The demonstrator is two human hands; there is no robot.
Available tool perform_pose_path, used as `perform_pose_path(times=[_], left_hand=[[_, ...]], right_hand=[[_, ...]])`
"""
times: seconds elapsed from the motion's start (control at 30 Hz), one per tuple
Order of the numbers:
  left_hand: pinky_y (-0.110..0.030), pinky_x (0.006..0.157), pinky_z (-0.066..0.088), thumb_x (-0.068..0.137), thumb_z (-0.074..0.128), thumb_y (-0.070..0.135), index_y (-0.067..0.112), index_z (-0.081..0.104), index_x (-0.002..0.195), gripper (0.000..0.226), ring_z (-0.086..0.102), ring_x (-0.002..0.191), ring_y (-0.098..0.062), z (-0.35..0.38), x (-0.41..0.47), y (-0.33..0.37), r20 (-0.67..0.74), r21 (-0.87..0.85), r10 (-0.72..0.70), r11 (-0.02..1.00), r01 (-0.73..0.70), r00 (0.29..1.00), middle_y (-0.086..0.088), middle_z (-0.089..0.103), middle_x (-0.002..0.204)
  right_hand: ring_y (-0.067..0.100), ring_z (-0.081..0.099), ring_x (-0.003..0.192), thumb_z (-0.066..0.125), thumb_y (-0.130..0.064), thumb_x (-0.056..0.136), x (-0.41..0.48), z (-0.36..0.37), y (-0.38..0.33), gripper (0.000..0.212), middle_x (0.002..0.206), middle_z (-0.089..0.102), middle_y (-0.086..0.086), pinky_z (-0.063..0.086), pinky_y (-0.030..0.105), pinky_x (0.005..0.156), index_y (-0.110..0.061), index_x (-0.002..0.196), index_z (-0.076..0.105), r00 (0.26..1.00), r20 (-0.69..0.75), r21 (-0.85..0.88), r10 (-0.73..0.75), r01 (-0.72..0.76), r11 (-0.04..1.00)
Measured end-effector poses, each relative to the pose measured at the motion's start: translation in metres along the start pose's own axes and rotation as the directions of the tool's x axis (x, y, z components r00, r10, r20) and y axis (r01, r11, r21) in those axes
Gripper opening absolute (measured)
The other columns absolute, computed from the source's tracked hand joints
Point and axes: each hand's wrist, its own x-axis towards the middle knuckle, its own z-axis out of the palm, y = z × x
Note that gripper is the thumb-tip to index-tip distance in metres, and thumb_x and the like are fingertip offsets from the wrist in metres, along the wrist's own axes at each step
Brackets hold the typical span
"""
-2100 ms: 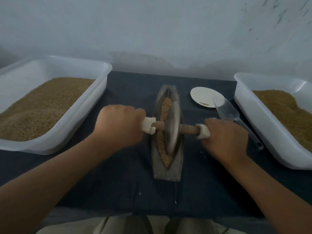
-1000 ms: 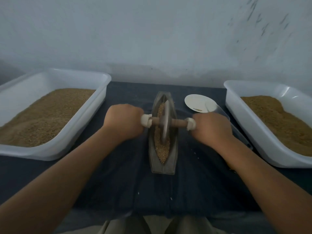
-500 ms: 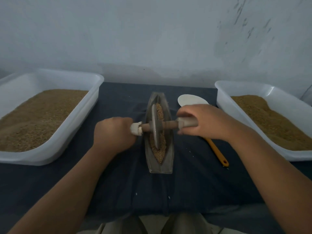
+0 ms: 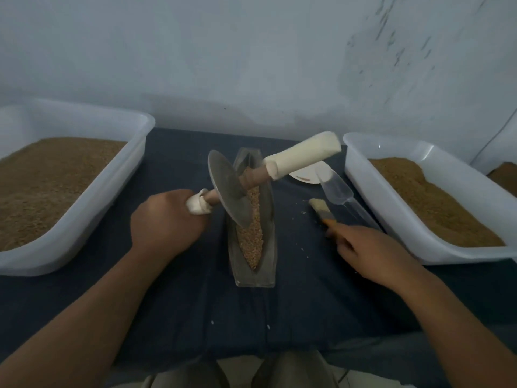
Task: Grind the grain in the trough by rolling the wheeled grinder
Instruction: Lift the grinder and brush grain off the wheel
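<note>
Head view: the left tub [image 4: 84, 225] and right tub [image 4: 361, 169], 2 in all, flank the trough [image 4: 269, 219], with grain [image 4: 251, 236] lying in its groove. The wheeled grinder [image 4: 228, 189] now tilts, its disc edge in the trough and its right handle raised free. My left hand [image 4: 165, 219] clamps the left handle. My right hand [image 4: 369, 247] has let go and lies on the brush [image 4: 321, 210] handle; I cannot tell if it grips. Rolling seems paused for sweeping.

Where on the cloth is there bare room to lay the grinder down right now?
Bare cloth lies in front of the trough, between the forearms, and behind it toward the wall. Crowded: between trough and right tub sit the brush, scoop, dish and right hand; the left hand fills the left tub side.
</note>
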Motion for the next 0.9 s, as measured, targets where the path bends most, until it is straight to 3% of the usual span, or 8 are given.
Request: perform_pose_path(times=[0.07,0.17,0.23,0.3,0.43,0.57,0.67,0.9], left_hand=[[-0.031,0.057,0.046,0.089,0.064,0.066,0.028,0.062,0.067,0.044,0.059,0.061,-0.013,0.000,0.000,-0.002,0.025,-0.018,-0.021,1.000,0.022,0.999,0.011,0.061,0.063],[-0.033,0.060,0.051,0.088,0.065,0.064,0.029,0.063,0.068,0.040,0.061,0.063,-0.013,0.002,0.000,-0.002,0.065,-0.055,-0.032,0.998,0.036,0.997,0.011,0.063,0.065],[-0.032,0.059,0.049,0.087,0.066,0.062,0.029,0.063,0.069,0.038,0.061,0.064,-0.012,0.005,0.000,-0.002,0.083,-0.067,-0.032,0.997,0.037,0.996,0.011,0.063,0.066],[-0.031,0.057,0.046,0.083,0.065,0.062,0.030,0.063,0.069,0.035,0.061,0.063,-0.011,0.007,0.001,-0.003,0.105,-0.086,-0.038,0.995,0.047,0.994,0.011,0.064,0.066],[-0.030,0.055,0.042,0.082,0.069,0.056,0.037,0.066,0.073,0.021,0.063,0.063,-0.010,0.008,0.003,-0.005,0.128,-0.190,-0.062,0.978,0.086,0.990,0.012,0.065,0.064],[-0.029,0.053,0.040,0.080,0.069,0.063,0.050,0.066,0.083,0.013,0.062,0.059,-0.007,0.003,0.002,-0.002,0.120,-0.275,-0.075,0.956,0.106,0.990,0.028,0.066,0.073],[-0.030,0.054,0.041,0.071,0.064,0.067,0.048,0.067,0.080,0.021,0.063,0.059,-0.008,0.002,0.002,0.000,0.119,-0.330,-0.117,0.932,0.150,0.986,0.023,0.067,0.070],[-0.034,0.056,0.047,0.078,0.074,0.056,0.038,0.070,0.076,0.019,0.066,0.063,-0.011,0.004,0.007,-0.007,0.128,-0.396,-0.171,0.894,0.209,0.977,0.013,0.070,0.068]], right_hand=[[-0.001,0.065,0.081,0.040,-0.045,0.105,0.003,-0.007,-0.002,0.025,0.097,0.069,-0.023,0.051,0.028,0.069,-0.062,0.113,0.057,0.998,-0.041,0.250,0.054,-0.042,0.967],[0.000,0.069,0.089,0.040,-0.032,0.110,0.005,-0.015,-0.008,0.036,0.102,0.072,-0.024,0.059,0.037,0.079,-0.059,0.117,0.063,0.986,-0.152,0.505,0.071,0.016,0.863],[-0.001,0.069,0.098,0.058,-0.029,0.102,0.006,-0.015,-0.013,0.030,0.108,0.072,-0.023,0.059,0.037,0.086,-0.054,0.119,0.061,0.975,-0.220,0.476,0.015,0.094,0.874],[0.002,0.068,0.086,0.072,-0.042,0.094,0.010,-0.016,-0.022,0.021,0.095,0.070,-0.018,0.058,0.033,0.075,-0.047,0.110,0.061,0.928,-0.373,0.378,0.011,0.142,0.915],[0.014,0.063,0.065,0.052,-0.035,0.110,0.031,-0.028,-0.055,0.018,0.072,0.062,-0.007,0.050,0.033,0.054,-0.024,0.102,0.064,0.737,-0.672,0.408,0.066,0.295,0.864],[0.012,0.066,0.068,0.053,-0.041,0.107,0.076,-0.041,-0.087,0.016,0.075,0.068,-0.005,0.053,0.036,0.057,-0.027,0.107,0.061,0.749,-0.628,0.574,0.212,0.261,0.776],[0.006,0.064,0.071,0.053,-0.045,0.107,0.107,-0.038,-0.105,0.023,0.076,0.067,-0.008,0.047,0.029,0.055,-0.024,0.101,0.059,0.782,-0.611,0.521,0.123,0.281,0.806],[0.007,0.061,0.069,0.048,-0.048,0.108,0.123,-0.020,-0.114,0.028,0.076,0.064,-0.005,0.054,0.043,0.067,-0.026,0.094,0.054,0.924,-0.382,0.443,0.002,0.181,0.878]])
